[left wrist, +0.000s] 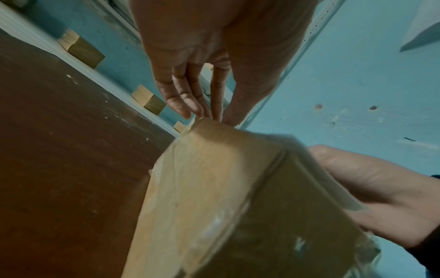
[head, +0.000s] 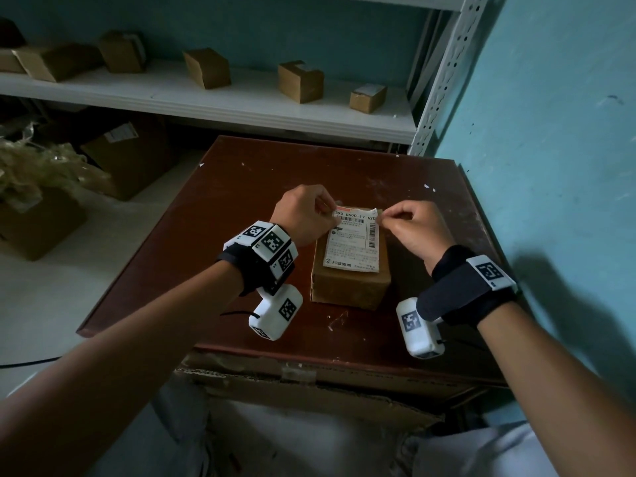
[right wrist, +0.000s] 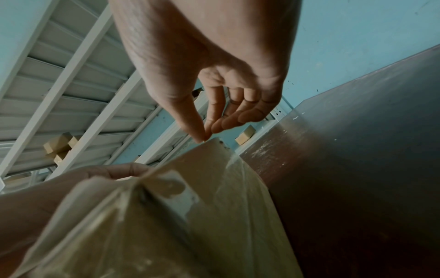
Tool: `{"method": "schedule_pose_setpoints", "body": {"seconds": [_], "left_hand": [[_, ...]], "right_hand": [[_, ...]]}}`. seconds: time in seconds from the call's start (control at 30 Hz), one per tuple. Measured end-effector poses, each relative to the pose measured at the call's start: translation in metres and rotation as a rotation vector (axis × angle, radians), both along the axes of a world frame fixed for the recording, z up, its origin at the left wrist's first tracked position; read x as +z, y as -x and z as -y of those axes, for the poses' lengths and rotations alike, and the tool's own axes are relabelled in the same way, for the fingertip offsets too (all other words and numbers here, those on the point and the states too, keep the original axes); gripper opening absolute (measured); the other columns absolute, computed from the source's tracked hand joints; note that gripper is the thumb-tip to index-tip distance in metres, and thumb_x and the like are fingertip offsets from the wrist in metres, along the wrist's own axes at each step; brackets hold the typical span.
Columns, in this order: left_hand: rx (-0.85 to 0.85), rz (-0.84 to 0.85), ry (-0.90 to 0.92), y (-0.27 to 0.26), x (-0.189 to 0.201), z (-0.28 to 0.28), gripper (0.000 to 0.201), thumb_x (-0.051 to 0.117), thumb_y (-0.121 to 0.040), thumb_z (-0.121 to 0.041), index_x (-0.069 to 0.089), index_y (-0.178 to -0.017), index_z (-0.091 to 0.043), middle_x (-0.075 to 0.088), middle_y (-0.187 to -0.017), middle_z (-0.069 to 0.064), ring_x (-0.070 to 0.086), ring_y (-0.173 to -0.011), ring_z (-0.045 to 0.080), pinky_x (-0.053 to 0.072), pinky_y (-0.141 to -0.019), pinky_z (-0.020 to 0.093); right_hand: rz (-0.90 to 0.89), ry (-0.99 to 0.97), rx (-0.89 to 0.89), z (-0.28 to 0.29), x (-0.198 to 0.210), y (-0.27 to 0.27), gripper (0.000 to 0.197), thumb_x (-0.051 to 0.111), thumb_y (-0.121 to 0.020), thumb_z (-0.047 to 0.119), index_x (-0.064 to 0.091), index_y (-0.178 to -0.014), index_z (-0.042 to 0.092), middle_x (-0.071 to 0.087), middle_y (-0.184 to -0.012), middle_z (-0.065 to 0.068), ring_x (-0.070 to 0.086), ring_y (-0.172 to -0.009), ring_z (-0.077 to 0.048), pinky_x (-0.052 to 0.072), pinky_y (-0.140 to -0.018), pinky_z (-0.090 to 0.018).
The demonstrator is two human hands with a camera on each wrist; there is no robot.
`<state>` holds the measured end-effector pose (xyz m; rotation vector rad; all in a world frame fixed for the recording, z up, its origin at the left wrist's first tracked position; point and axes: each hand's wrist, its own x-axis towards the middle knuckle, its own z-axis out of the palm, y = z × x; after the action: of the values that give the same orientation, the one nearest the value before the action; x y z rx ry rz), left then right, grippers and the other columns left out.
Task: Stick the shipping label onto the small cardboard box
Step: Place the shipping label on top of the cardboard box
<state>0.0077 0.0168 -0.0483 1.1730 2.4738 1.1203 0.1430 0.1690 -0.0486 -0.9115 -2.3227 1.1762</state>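
Note:
A small brown cardboard box stands on the dark red table. A white shipping label with barcodes lies over its top, its near part down on the box, its far edge lifted. My left hand pinches the label's far left corner, and my right hand pinches the far right corner. In the right wrist view the thumb and forefinger of the right hand meet on the label's corner above the box. The left wrist view shows the left hand's fingertips at the box's far edge.
A white metal shelf behind the table carries several small cardboard boxes. Larger cartons and crumpled packing sit on the floor at left. A blue wall runs close along the table's right side. A cardboard sheet lies under the table's near edge.

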Motion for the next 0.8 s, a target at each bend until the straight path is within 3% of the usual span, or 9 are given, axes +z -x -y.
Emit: {"method": "schedule_pose_setpoints", "body": {"seconds": [0.1,0.27,0.33,0.5,0.7,0.8], "left_hand": [[-0.001,-0.014,-0.003,-0.001,0.000,0.000,0.017,0.075,-0.080,-0.025,0.063,-0.093,-0.022,0.064,-0.097,-0.008,0.060,-0.087,0.005,0.049,-0.069,0.016],[-0.005,-0.035,-0.010,-0.001,0.001,-0.001,0.018,0.075,-0.081,-0.023,0.064,-0.096,-0.020,0.062,-0.093,-0.010,0.057,-0.081,0.002,0.041,-0.061,0.010],[0.002,-0.043,-0.025,-0.002,0.002,-0.002,0.017,0.074,-0.081,-0.023,0.064,-0.094,-0.021,0.060,-0.091,-0.012,0.055,-0.078,0.000,0.039,-0.060,0.009],[0.002,-0.025,-0.071,-0.002,0.008,-0.002,0.015,0.073,-0.081,-0.023,0.063,-0.092,-0.024,0.062,-0.093,-0.011,0.055,-0.079,0.000,0.041,-0.063,0.010],[0.031,0.020,-0.124,-0.005,0.015,-0.003,0.020,0.073,-0.082,-0.022,0.059,-0.096,-0.020,0.060,-0.090,-0.011,0.056,-0.078,0.000,0.041,-0.063,0.011],[0.054,0.090,-0.170,-0.005,0.015,-0.004,0.025,0.073,-0.082,-0.023,0.057,-0.100,-0.018,0.061,-0.092,-0.010,0.059,-0.083,0.001,0.048,-0.069,0.014]], "right_hand": [[0.010,-0.002,0.001,0.001,0.000,0.000,0.012,0.069,-0.087,0.027,0.072,-0.091,0.016,0.067,-0.093,0.010,0.056,-0.088,0.001,0.037,-0.065,-0.014],[0.005,-0.021,-0.016,0.003,0.002,0.001,0.009,0.066,-0.089,0.027,0.071,-0.089,0.019,0.066,-0.094,0.010,0.056,-0.095,-0.005,0.039,-0.077,-0.021],[-0.024,-0.048,-0.035,0.003,0.002,0.003,0.008,0.066,-0.088,0.026,0.070,-0.088,0.019,0.067,-0.095,0.008,0.058,-0.097,-0.008,0.045,-0.083,-0.026],[-0.111,-0.066,-0.061,0.004,0.004,0.004,0.006,0.065,-0.089,0.020,0.066,-0.092,0.016,0.068,-0.089,0.006,0.064,-0.085,-0.006,0.048,-0.068,-0.017],[-0.250,0.018,-0.124,0.004,0.012,0.004,0.019,0.068,-0.087,0.016,0.057,-0.102,0.013,0.068,-0.093,0.002,0.065,-0.087,-0.005,0.054,-0.076,-0.022],[-0.333,0.072,-0.145,0.006,0.018,0.003,0.020,0.068,-0.087,0.013,0.055,-0.103,0.013,0.068,-0.096,-0.002,0.066,-0.086,-0.005,0.054,-0.073,-0.018]]}}
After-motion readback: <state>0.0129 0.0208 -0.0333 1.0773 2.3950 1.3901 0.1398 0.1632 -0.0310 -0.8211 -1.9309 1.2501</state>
